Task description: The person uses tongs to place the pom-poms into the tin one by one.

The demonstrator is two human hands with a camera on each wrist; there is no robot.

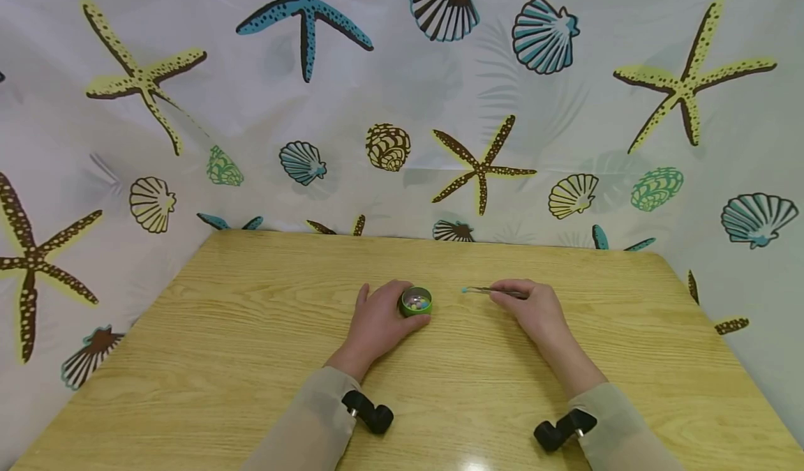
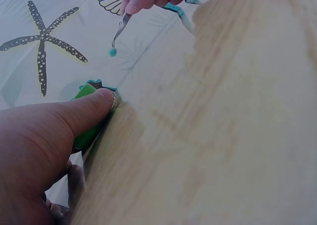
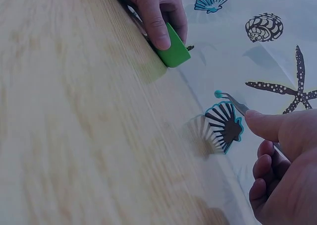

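Note:
My left hand (image 1: 380,319) grips a small round green container (image 1: 415,311) by its sides on the table. Inside the container lie several small beads (image 1: 417,304) in yellow, blue and other pale colours. To the right, my right hand (image 1: 534,308) pinches a pair of metal tweezers (image 3: 237,104) between thumb and fingers. The bent tips hold one blue bead (image 2: 113,52), which hangs above the table and apart from the container. In the right wrist view the container's green side shows under the left thumb, its inside hidden.
A wood-grain table (image 1: 264,296) spreads under both hands. Behind it and at its sides hangs a white cloth (image 1: 402,94) printed with starfish and shells. Black wrist mounts (image 1: 370,413) sit on both sleeves.

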